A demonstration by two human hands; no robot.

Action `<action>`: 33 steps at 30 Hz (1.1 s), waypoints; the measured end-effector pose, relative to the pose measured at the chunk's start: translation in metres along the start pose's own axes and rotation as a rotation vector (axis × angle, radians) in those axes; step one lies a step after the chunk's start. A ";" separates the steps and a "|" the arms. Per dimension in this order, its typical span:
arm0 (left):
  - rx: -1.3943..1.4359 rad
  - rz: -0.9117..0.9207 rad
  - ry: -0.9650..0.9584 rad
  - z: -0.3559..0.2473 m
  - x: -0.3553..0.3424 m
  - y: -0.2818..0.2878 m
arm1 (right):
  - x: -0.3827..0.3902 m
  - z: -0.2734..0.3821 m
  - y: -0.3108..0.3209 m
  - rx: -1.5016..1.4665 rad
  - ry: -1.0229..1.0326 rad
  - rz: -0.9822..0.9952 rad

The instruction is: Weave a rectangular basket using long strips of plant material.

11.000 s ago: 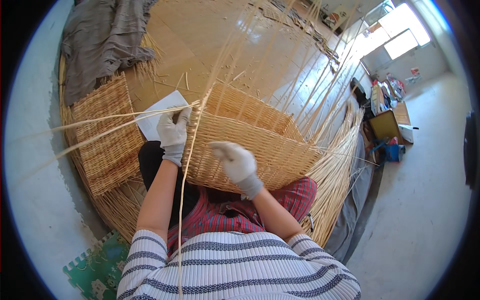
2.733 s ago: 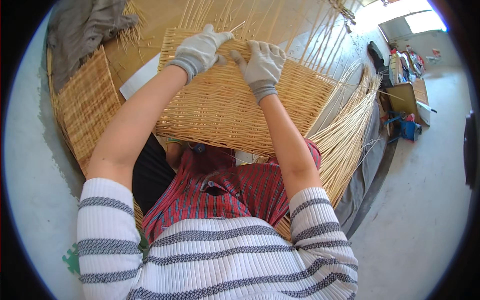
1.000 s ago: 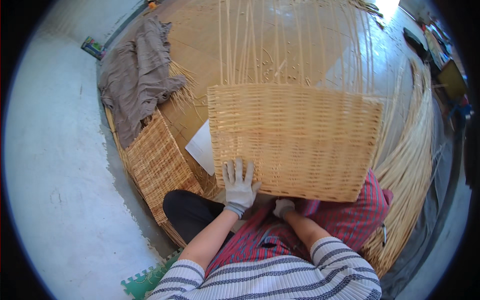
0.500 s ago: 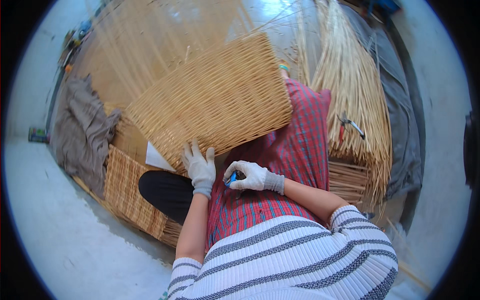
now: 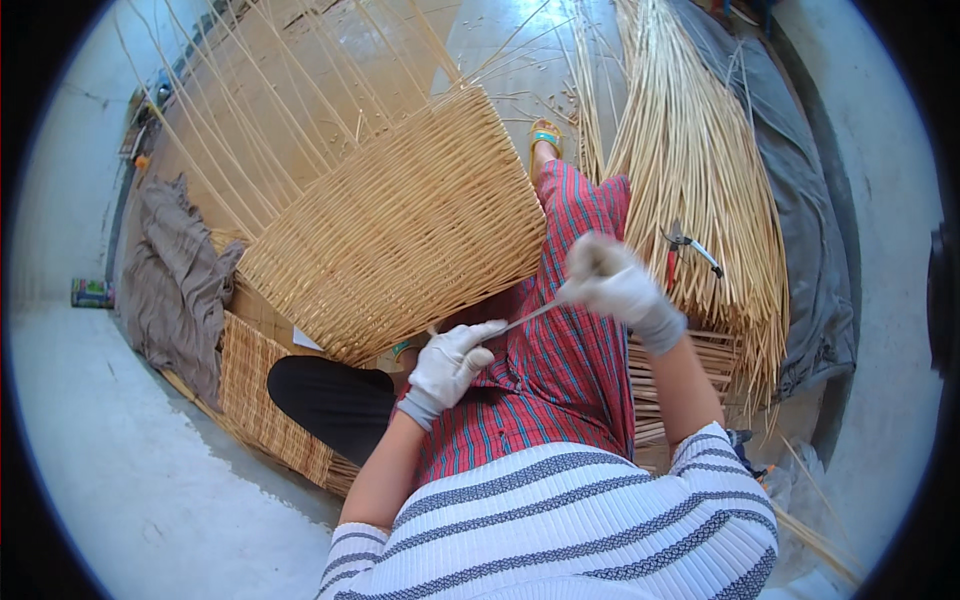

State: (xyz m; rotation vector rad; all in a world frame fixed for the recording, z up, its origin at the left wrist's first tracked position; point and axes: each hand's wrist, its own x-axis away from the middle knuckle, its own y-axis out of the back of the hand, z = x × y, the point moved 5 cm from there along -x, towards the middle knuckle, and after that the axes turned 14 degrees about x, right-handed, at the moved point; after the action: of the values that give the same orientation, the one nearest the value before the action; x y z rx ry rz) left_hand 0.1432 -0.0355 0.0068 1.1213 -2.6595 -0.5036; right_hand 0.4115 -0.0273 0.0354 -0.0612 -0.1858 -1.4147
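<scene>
A thin pale strip (image 5: 530,318), like a measuring tape, stretches taut between my two gloved hands above the red plaid cloth on my lap. My left hand (image 5: 452,368) pinches its lower end near the panel's near edge. Closed around the upper end is my right hand (image 5: 612,282), raised and smeared by motion; the small blue object is not visible now. A woven wicker panel (image 5: 400,220) lies slanted in front of me, its long unwoven rods (image 5: 300,90) fanning out from the far edge.
To the right a big bundle of pale rods (image 5: 690,150) carries red-and-white-handled pruning shears (image 5: 690,248). More woven wicker (image 5: 270,390) and a crumpled grey-brown cloth (image 5: 175,270) lie at the left. A sandalled foot (image 5: 545,140) rests beyond the panel's right corner.
My right hand has moved up and right, away from my lap, and the strip now spans both hands. My left hand has left the panel's edge. The panel shifted slightly left.
</scene>
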 end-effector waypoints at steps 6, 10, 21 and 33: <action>0.437 -0.466 0.346 0.106 0.049 0.022 | -0.011 -0.195 0.205 0.991 -0.595 -0.747; 0.625 -0.825 0.299 0.121 0.057 0.036 | 0.026 -0.244 0.211 1.464 -1.279 -0.477; 0.538 -0.972 0.318 0.190 0.046 0.069 | 0.030 -0.240 0.195 1.514 -1.298 -0.371; 0.328 -1.033 0.183 0.170 0.035 0.092 | 0.116 -0.177 0.133 -0.689 -0.267 -0.898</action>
State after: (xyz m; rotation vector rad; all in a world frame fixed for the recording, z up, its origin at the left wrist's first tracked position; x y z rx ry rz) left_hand 0.0047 0.0377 -0.1119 2.4703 -1.8563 -0.0731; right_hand 0.5757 -0.1466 -0.1102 -0.8217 0.0848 -2.3122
